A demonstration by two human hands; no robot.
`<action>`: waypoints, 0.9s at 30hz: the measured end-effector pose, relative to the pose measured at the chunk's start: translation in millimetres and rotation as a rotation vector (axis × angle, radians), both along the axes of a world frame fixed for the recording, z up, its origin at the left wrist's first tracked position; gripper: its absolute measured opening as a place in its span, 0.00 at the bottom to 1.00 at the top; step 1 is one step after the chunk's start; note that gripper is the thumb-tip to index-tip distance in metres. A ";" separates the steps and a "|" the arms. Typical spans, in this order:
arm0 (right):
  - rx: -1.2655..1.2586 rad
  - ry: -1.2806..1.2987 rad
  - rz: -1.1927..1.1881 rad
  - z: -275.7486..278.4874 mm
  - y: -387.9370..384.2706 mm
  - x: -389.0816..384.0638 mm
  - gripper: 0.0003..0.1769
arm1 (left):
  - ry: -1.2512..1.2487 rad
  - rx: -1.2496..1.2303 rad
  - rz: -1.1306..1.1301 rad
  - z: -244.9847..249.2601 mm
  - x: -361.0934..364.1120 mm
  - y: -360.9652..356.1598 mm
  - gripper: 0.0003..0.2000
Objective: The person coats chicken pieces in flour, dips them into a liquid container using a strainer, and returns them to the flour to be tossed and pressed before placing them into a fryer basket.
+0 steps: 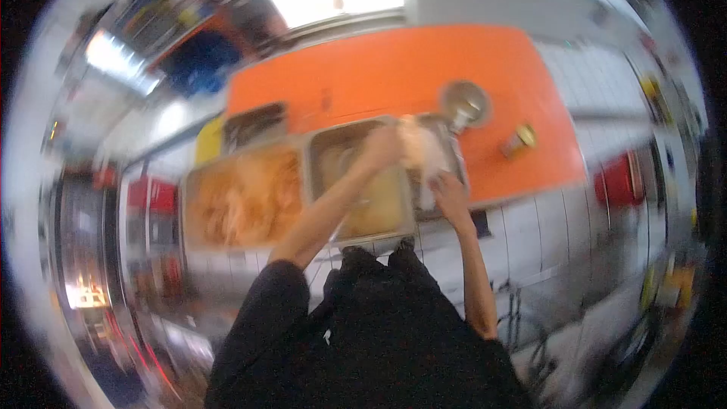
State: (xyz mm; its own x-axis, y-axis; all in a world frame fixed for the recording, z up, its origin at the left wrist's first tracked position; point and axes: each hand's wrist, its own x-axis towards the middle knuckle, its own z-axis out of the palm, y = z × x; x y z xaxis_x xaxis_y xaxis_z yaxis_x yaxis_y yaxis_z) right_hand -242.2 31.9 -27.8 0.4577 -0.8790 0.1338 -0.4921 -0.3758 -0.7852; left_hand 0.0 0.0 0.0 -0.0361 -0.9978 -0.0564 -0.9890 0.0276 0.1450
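Observation:
A pale, whitish-pink limp piece (424, 148), too blurred to name, hangs between my two hands above a metal tray (460, 174). My left hand (382, 145) is closed at its upper left side, fingers smeared by motion. Lower down, my right hand (450, 191) pinches its right edge. Below my left forearm is a middle metal tray (410, 216) with pale yellowish contents. A large left tray (186, 216) is filled with orange-tan pieces that look like raw meat.
The trays stand along the near edge of an orange table (379, 68). A round metal bowl (466, 103) and a small yellow-topped container (521, 138) sit on its right part. A dark rectangular tray (256, 123) lies at left. White tiled floor (522, 235) surrounds the table.

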 end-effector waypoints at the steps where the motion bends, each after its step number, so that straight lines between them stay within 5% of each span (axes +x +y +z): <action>1: -0.010 -0.016 0.023 -40.1 -8.3 -12.4 0.22 | 0.106 -0.079 0.233 10.9 -23.9 1.8 0.09; 2: -0.030 -0.016 0.008 -30.5 -15.2 -19.0 0.22 | 0.046 0.100 0.184 20.6 -37.0 -9.1 0.09; 3: -0.075 0.027 0.012 -1.7 -39.8 44.9 0.23 | 0.105 -0.085 0.189 52.1 14.1 -12.1 0.08; 5: -0.049 0.139 0.038 35.0 -46.8 41.9 0.24 | 0.174 -0.136 0.240 40.6 4.9 -17.6 0.09; 7: 0.107 0.279 0.011 18.5 -13.7 8.9 0.27 | 0.303 -0.045 0.316 7.8 -32.7 29.4 0.09; 9: -0.118 0.235 0.010 -5.0 -16.9 11.8 0.30 | 0.326 -0.180 0.357 0.5 -8.3 35.0 0.11; 11: -0.279 0.218 0.000 -15.7 -8.2 2.6 0.34 | 0.480 -0.303 0.464 44.5 9.1 79.3 0.11; 13: 0.047 0.052 -0.105 17.4 11.4 -3.2 0.38 | 0.576 -0.401 0.605 73.2 31.4 143.9 0.11; 17: -0.196 0.006 -0.297 66.3 37.1 -10.8 0.30 | 0.516 -0.473 0.963 117.4 80.7 282.9 0.11; 21: -0.057 -0.254 -0.395 110.8 46.2 24.9 0.19 | 0.259 -0.407 1.154 37.3 172.9 369.5 0.12; 23: -0.230 -0.243 -0.174 111.9 53.5 73.2 0.13 | 0.087 -0.392 1.141 6.2 208.6 377.9 0.13; 25: -0.069 -0.244 0.163 136.5 85.4 150.9 0.11 | -0.440 -0.459 0.871 -23.8 238.4 375.4 0.14; 27: 0.049 -0.112 0.445 141.7 124.6 223.3 0.10 | -0.278 -0.307 0.977 -59.1 268.6 389.2 0.12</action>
State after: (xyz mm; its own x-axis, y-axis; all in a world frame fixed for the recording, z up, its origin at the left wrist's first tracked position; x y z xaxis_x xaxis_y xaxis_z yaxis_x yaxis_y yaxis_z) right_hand -18.9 156.5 113.9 0.7771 -0.6067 0.1675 -0.2022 -0.4927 -0.8464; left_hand 268.6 389.2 -59.1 0.7646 -0.5595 0.3200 -0.5991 -0.8000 0.0324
